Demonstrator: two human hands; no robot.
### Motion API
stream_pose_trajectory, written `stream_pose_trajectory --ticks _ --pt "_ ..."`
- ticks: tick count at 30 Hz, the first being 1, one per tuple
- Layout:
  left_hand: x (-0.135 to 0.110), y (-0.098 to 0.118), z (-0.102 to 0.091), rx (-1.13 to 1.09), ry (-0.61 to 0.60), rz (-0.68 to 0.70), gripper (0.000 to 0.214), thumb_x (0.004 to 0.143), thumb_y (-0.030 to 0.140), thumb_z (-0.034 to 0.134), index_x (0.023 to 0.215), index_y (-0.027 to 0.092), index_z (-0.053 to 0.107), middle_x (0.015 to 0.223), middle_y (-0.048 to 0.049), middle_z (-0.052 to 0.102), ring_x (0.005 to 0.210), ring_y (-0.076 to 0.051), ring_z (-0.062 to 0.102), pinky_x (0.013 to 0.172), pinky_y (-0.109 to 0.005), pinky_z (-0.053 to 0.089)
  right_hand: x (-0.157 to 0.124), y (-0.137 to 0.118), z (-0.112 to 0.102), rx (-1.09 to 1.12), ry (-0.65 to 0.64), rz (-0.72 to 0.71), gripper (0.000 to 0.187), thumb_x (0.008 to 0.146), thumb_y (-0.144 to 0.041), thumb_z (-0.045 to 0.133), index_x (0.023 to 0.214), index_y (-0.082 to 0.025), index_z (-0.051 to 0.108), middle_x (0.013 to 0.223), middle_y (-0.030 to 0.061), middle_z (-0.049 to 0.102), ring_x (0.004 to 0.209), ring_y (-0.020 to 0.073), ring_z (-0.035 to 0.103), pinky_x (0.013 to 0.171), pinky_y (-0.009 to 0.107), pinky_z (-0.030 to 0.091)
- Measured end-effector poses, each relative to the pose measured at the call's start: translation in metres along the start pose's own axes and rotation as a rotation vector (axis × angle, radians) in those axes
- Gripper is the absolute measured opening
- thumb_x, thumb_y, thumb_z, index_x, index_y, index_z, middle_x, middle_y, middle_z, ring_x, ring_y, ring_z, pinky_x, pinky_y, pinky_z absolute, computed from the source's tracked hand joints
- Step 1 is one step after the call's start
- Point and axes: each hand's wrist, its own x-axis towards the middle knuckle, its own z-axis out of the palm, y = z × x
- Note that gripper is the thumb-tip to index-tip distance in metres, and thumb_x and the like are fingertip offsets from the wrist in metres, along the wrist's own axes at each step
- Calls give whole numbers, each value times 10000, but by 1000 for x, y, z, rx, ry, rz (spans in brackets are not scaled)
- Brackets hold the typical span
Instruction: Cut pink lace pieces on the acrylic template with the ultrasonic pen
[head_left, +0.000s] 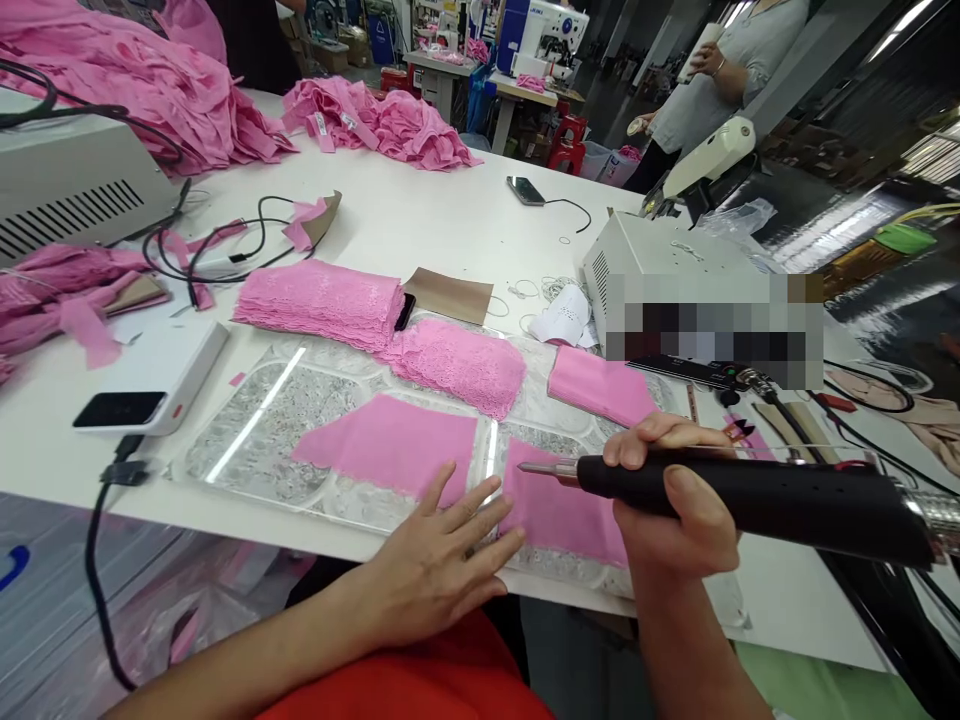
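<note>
the right pink panel (566,510) is laid on the clear template (277,430), beneath the black tool (810,500) gripped in the right hand (679,530); across its left edge the left hand (439,575) is rested, fingers spread.

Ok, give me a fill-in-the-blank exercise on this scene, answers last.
1. The tool in the right hand has a ____ handle.
2. The cloth by the left hand is ____.
3. The tool's tip points toward the picture's ____ side.
4. The stools beyond the table are ____.

Answers: black; pink; left; red.
</note>
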Motion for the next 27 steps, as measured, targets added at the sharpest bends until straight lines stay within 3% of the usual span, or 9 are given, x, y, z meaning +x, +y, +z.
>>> stream_pose_trajectory --ticks 17,27 --pt "-3 0 4 -33 34 -18 406 960 400 523 1318 211 537 1356 -59 582 1367 -248 410 1203 -515 32 -2 9 6 -11 -94 -5 77 719 -182 576 789 -186 609 790 6 555 580 101 543 540 295 486" --pt "-5 -1 2 -43 26 49 369 958 353 514 1278 176 564 1325 -68 605 1333 -251 455 1206 -483 87 -9 -3 -2 65 -107 83 117 703 -211 567 798 -173 621 775 17 542 554 94 518 505 277 465"
